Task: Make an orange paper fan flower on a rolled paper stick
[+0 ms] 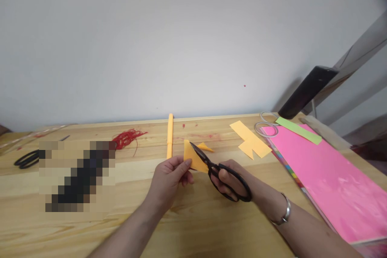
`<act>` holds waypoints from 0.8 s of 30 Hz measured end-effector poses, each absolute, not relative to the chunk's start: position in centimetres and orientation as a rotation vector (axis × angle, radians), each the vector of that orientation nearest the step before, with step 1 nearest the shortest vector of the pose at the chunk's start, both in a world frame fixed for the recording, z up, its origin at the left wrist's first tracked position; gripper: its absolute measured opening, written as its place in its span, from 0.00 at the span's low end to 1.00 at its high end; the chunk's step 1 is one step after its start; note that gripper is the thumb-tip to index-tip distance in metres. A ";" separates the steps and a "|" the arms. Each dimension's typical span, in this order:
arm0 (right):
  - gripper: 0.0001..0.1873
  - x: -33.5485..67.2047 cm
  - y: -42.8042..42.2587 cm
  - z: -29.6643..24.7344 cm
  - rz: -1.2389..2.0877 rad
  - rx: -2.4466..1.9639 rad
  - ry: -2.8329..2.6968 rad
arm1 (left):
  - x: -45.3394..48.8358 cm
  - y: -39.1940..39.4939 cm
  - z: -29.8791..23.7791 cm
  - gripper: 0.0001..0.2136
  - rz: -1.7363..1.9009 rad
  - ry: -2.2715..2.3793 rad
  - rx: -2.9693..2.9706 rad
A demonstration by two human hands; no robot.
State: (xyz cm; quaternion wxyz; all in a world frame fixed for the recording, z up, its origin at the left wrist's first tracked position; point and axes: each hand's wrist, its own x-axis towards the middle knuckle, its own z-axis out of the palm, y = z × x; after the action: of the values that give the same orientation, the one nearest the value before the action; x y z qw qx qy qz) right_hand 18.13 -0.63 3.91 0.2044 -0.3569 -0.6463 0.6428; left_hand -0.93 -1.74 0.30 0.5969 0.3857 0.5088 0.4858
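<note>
My left hand (171,177) pinches a small folded piece of orange paper (193,158) just above the wooden table (90,225). My right hand (232,181) grips black scissors (223,177) by their handles. The blades point up and left, across the orange paper. A small orange scrap (206,147) lies on the table just behind the paper. A silver bracelet (284,211) circles my right wrist.
An orange rolled paper stick (169,136) lies behind my hands. Red thread (128,138) sits to the left, another black pair of scissors (27,158) at far left. Orange paper offcuts (250,140), silver-handled scissors (266,124), a pink paper stack (326,177) and a green strip (298,130) lie right.
</note>
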 end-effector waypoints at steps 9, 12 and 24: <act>0.33 18.6 -0.8 3.3 1.760 -0.822 -1.815 | -1.0 -1.8 0.3 0.09 1.140 1.212 0.925; 0.32 18.8 -0.8 3.2 1.765 -0.794 -1.824 | -1.0 -1.8 0.5 0.09 1.135 1.221 0.937; 0.32 19.2 -0.6 2.2 1.774 -0.731 -1.847 | -0.8 -2.1 0.7 0.10 1.091 1.267 1.028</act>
State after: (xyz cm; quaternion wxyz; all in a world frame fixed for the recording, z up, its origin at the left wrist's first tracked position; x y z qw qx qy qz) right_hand 19.21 -0.61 2.20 0.2369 -0.2666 -0.6739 0.6470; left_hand -0.79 -2.08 0.73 0.5559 0.4356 0.5365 0.4619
